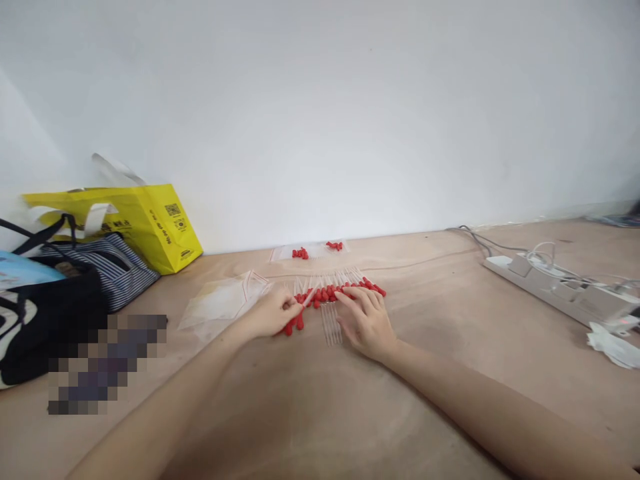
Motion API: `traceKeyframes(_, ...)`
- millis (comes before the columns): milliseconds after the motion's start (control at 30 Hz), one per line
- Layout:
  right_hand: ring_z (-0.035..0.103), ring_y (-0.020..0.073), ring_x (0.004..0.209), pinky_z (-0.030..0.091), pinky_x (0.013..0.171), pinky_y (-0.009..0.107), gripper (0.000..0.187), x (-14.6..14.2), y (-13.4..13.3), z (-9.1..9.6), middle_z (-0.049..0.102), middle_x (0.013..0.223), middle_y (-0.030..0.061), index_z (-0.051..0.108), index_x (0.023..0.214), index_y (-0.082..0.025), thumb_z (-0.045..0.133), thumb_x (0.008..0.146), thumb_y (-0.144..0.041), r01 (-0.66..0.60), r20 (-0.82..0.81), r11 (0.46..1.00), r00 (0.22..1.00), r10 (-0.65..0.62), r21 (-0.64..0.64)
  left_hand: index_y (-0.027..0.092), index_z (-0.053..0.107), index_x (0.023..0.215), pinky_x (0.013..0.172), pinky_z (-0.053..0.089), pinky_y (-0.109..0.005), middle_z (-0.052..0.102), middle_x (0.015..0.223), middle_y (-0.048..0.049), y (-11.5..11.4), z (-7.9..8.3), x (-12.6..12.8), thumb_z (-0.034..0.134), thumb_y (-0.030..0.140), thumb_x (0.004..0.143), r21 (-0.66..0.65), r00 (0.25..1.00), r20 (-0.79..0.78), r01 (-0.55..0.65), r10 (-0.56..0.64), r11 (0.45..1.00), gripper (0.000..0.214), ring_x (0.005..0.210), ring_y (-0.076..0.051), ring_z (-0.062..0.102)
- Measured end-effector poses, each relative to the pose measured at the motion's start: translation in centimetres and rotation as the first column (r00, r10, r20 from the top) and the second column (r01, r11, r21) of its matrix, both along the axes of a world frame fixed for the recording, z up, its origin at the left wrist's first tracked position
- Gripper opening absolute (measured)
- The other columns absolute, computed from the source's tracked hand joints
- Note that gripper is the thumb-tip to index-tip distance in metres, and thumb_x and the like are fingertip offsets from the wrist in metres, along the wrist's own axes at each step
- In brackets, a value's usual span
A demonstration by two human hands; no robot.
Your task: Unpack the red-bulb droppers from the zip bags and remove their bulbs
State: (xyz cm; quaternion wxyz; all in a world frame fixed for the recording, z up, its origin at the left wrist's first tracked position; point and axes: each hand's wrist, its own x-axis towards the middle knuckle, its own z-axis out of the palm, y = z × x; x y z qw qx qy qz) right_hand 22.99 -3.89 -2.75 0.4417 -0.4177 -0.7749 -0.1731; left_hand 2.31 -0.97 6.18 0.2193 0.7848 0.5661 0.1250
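Observation:
Several clear droppers with red rubber bulbs (327, 293) lie side by side in a row on the wooden table, thin tubes pointing toward the wall. My left hand (273, 312) is closed in a pinch at the row's left end, on a clear dropper (311, 293) that slants up to the right. A few more red bulbs (289, 329) show just below its fingertips. Over the right part of the row is my right hand (367, 323), fingers apart, fingertips at the bulbs. Between the hands lie several bare clear tubes (331, 325), side by side.
Clear zip bags (220, 300) lie left of the row. Near the wall, another bag holds loose red bulbs (300, 253). A yellow bag (170, 227), a striped pouch (107, 267) and a black bag (60, 320) stand left. A power strip (560, 287) with cables and a crumpled tissue (615, 345) are right.

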Motion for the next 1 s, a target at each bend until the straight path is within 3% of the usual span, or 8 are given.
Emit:
traceKeyframes(67, 0.043, 0.023, 0.109, 0.028, 0.094, 0.043, 0.039, -0.1, -0.2, 0.2, 0.053, 0.115, 0.0088, 0.047, 0.119, -0.021, 0.05, 0.08, -0.026, -0.004, 0.087, 0.999, 0.996, -0.001, 0.052, 0.017, 0.055, 0.057, 0.05, 0.036, -0.023, 0.056, 0.055, 0.0005, -1.4, -0.6, 1.0, 0.042, 0.037, 0.074, 0.043, 0.99, -0.028, 0.143, -0.142, 0.989, 0.029, 0.052, -0.013, 0.05)
traceKeyframes(133, 0.043, 0.0211, 0.11, 0.021, 0.098, 0.043, 0.034, -0.2, -0.3, 0.3, 0.055, 0.113, 0.006, 0.049, 0.115, -0.023, 0.049, 0.081, -0.025, -0.033, 0.161, 0.995, 0.987, 0.018, 0.094, 0.018, 0.052, 0.058, 0.055, 0.038, -0.025, 0.056, 0.061, -0.0008, -2.1, -1.4, 1.8, 0.042, 0.033, 0.075, 0.169, 0.969, -0.08, 0.242, -0.232, 0.955, 0.025, 0.059, -0.014, 0.051)
traceKeyframes(300, 0.053, 0.0143, 0.092, 0.015, 0.101, 0.044, 0.019, -0.2, 0.1, 0.2, 0.065, 0.082, -0.0007, 0.059, 0.088, -0.023, 0.042, 0.084, -0.016, -0.141, 0.274, 0.984, 0.956, 0.106, 0.108, 0.018, 0.051, 0.062, 0.066, 0.041, -0.029, 0.055, 0.07, -0.0023, -2.3, -3.0, 2.3, 0.045, 0.026, 0.076, 0.382, 0.925, -0.167, 0.381, -0.342, 0.842, 0.017, 0.07, -0.016, 0.051)
traceKeyframes(467, 0.055, 0.0123, 0.074, 0.015, 0.101, 0.046, 0.022, -0.1, 0.2, 0.2, 0.062, 0.067, -0.0012, 0.058, 0.077, -0.019, 0.038, 0.082, -0.012, -0.146, 0.322, 0.986, 0.94, 0.114, 0.076, 0.018, 0.056, 0.086, 0.074, 0.04, -0.033, 0.059, 0.087, -0.0044, -2.9, -4.2, 1.7, 0.04, 0.025, 0.083, 0.526, 0.925, -0.186, 0.38, -0.332, 0.761, 0.017, 0.08, -0.017, 0.053)
traceKeyframes(567, 0.056, 0.0138, 0.08, 0.014, 0.102, 0.047, 0.02, -0.3, -0.1, 0.2, 0.064, 0.073, 0.0005, 0.058, 0.081, -0.019, 0.039, 0.081, -0.013, -0.149, 0.295, 0.984, 0.949, 0.114, 0.099, 0.018, 0.054, 0.101, 0.083, 0.038, -0.037, 0.06, 0.098, -0.0054, -3.3, -5.4, 1.1, 0.043, 0.026, 0.084, 0.653, 0.916, -0.198, 0.388, -0.348, 0.65, 0.022, 0.091, -0.019, 0.053)
traceKeyframes(733, 0.053, 0.0149, 0.1, 0.009, 0.105, 0.046, 0.019, -0.6, -0.4, 0.2, 0.066, 0.094, 0.0006, 0.058, 0.087, -0.02, 0.041, 0.082, -0.012, -0.183, 0.259, 0.963, 0.957, 0.128, 0.198, 0.017, 0.058, 0.1, 0.094, 0.032, -0.041, 0.065, 0.099, -0.0039, -3.4, -6.9, 0.8, 0.042, 0.02, 0.085, 0.795, 0.92, -0.209, 0.357, -0.332, 0.491, 0.022, 0.095, -0.019, 0.055)
traceKeyframes(867, 0.049, 0.0169, 0.109, 0.008, 0.105, 0.048, 0.022, -0.6, -0.2, 0.0, 0.065, 0.098, -0.0009, 0.059, 0.088, -0.021, 0.04, 0.083, -0.01, -0.179, 0.269, 0.956, 0.956, 0.113, 0.232, 0.017, 0.061, 0.097, 0.097, 0.03, -0.043, 0.065, 0.101, -0.0041, -3.4, -7.1, 1.2, 0.043, 0.021, 0.084, 0.832, 0.937, -0.207, 0.319, -0.28, 0.453, 0.022, 0.099, -0.02, 0.054)
traceKeyframes(1000, 0.054, 0.0159, 0.101, 0.007, 0.105, 0.048, 0.019, -0.7, 0.0, -0.1, 0.068, 0.078, -0.002, 0.059, 0.088, -0.021, 0.043, 0.083, -0.013, -0.174, 0.25, 0.956, 0.962, 0.113, 0.238, 0.017, 0.062, 0.091, 0.099, 0.027, -0.045, 0.067, 0.096, -0.0022, -3.0, -7.5, 1.5, 0.041, 0.02, 0.086, 0.856, 0.944, -0.197, 0.297, -0.266, 0.423, 0.022, 0.097, -0.02, 0.056)
